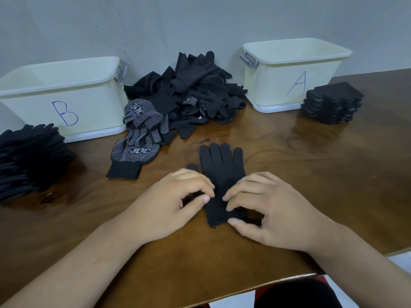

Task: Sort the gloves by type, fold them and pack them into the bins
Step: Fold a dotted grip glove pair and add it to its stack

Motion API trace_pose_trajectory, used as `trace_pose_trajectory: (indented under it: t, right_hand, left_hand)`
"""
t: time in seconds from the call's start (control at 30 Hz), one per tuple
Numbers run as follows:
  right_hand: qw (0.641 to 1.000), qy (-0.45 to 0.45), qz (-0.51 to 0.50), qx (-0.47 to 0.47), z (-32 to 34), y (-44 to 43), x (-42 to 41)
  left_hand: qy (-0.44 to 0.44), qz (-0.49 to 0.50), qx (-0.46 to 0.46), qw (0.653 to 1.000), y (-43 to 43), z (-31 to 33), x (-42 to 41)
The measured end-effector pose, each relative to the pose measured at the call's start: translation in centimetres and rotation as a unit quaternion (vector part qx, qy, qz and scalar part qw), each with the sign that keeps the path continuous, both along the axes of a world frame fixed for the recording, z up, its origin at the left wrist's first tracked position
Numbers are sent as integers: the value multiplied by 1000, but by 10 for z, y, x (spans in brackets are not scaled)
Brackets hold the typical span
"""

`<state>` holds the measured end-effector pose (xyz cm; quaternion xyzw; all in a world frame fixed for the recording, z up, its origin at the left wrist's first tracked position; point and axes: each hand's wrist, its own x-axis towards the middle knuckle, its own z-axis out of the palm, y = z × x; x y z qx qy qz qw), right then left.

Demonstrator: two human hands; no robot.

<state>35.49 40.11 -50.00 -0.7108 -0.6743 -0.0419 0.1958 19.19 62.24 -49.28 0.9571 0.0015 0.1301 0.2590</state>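
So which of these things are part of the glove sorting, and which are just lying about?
In the job: left hand, right hand, plain black glove, unsorted glove pile, dotted gloves, bin A, bin B, plain glove stack, dotted glove stack.
Just there: wooden table, grey wall.

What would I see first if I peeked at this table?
The left hand and right hand pinch a plain black glove lying flat in the middle of the table. Behind it a messy glove pile, some dotted white, sits between pale bin B on the left and bin A on the right. A neat left stack sits in front of bin B, a right stack beside bin A.
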Motion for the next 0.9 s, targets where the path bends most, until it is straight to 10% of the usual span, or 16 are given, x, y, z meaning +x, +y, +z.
trace_pose_trajectory:
  t: [0.9]
  right_hand:
    - [985, 149, -60, -57, 9, -6, 5]
  left_hand:
    - [8, 34, -2, 999, -11, 0, 7]
